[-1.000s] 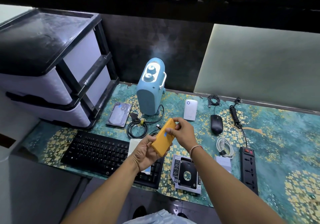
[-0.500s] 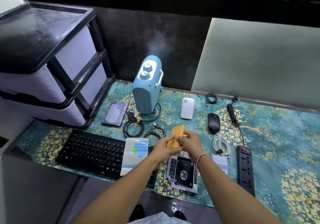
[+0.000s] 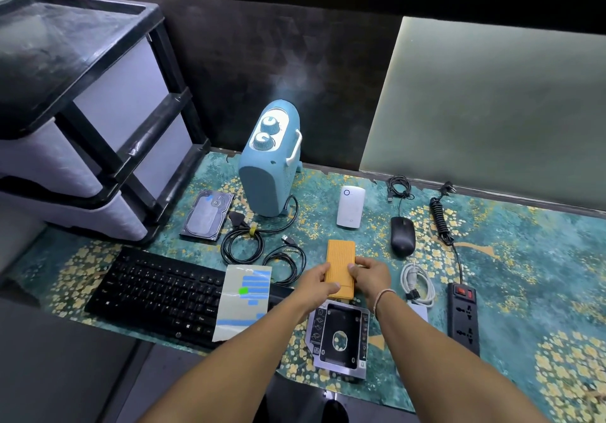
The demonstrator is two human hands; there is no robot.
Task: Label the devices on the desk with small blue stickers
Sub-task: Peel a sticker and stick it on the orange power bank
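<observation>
Both grips, left hand (image 3: 316, 283) and right hand (image 3: 370, 275), clasp orange power bank (image 3: 341, 267), long axis pointing away; sticker sheet (image 3: 244, 301) nearer left grip.

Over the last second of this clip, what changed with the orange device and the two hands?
The orange device came down from tilted in the air to flat on the desk mat, ribbed side up. The left hand and right hand still hold its sides. The sticker sheet stays on the keyboard.
</observation>
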